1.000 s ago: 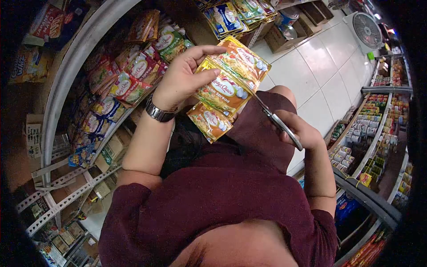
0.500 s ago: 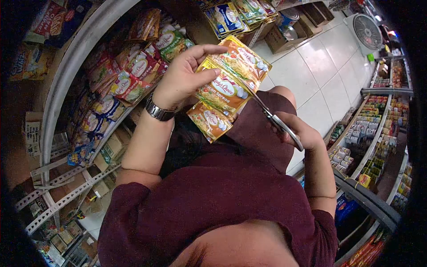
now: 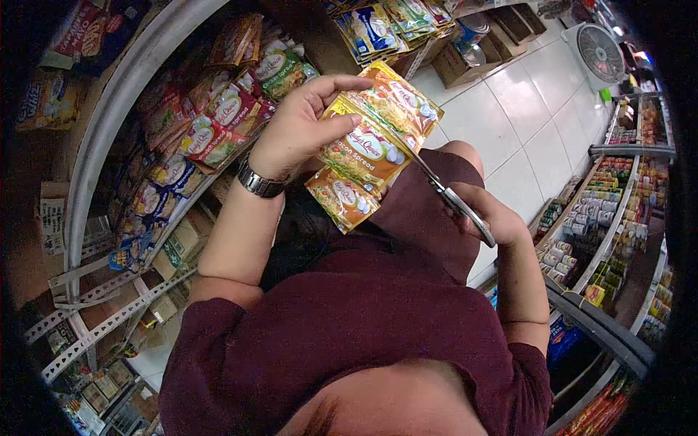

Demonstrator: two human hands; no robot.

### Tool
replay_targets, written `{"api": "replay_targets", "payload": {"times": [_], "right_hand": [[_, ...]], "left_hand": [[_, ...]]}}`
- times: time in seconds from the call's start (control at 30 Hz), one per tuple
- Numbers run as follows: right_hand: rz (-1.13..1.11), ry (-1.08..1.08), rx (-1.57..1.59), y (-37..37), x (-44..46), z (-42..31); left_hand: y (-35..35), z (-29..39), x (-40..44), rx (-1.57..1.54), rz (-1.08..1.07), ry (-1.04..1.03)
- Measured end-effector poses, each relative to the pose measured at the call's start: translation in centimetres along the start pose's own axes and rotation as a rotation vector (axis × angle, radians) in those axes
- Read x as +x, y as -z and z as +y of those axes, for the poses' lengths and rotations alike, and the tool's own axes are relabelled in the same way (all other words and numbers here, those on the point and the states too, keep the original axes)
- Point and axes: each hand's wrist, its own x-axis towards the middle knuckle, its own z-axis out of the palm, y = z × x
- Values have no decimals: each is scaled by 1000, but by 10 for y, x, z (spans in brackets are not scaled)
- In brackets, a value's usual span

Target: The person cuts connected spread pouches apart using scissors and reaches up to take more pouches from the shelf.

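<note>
A strip of yellow and orange bacon spread sachets [image 3: 365, 151] hangs above my lap, with one sachet above and another below the middle one. My left hand [image 3: 313, 120], wearing a metal watch [image 3: 260, 179], pinches the strip near its upper left, thumb in front. In my right hand [image 3: 488, 212] is a pair of scissors [image 3: 465, 207], fingers wrapped in the handles. The blades reach the right end of the seam between the top and middle sachets. Part of the blades is hidden at the packs.
Shelves of red and green spread sachets [image 3: 225, 109] stand close on my left. Shelves with rows of cans [image 3: 596, 207] are on the right. Beyond the tiled floor [image 3: 512, 109] are a cardboard box [image 3: 462, 65] and a fan [image 3: 595, 54].
Almost nothing differs. Both hands, the sachet strip and the scissors keep nearly the same positions, with only a very slight shift.
</note>
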Motion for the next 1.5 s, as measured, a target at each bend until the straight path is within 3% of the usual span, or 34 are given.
{"api": "replay_targets", "payload": {"times": [0.2, 0.3, 0.37, 0.47, 0.63, 0.7, 0.87, 1.07, 1.17, 1.23, 1.4, 1.5], "right_hand": [[46, 12, -77, -4, 1, -10], [179, 19, -98, -10, 0, -13], [176, -135, -117, -10, -3, -21], [228, -62, -76, -14, -1, -21], [185, -84, -46, -11, 5, -22], [156, -60, -110, -10, 8, -20], [202, 153, -100, -19, 19, -8], [187, -7, -219, -22, 15, -14], [190, 18, -182, -22, 16, -9], [196, 36, -140, -25, 20, -15], [197, 75, -147, -24, 26, -16], [193, -5, -178, -23, 25, -19]], "left_hand": [[0, 0, 0, 59, -7, -8], [-1, 1, 0, 60, -6, -18], [1, 0, 0, 55, -20, -12], [0, -2, 0, 45, -24, -17], [-6, 5, -2, 26, -58, 9], [-5, 1, -1, 196, -114, -49], [-8, 9, -3, 135, -117, -7], [-7, 6, -3, 166, -129, -11], [-9, 6, -3, 105, -148, 22], [-12, 1, -1, 225, -192, -108], [-10, 2, -1, 188, -194, -62], [-7, 1, -2, 240, -227, -95]]}}
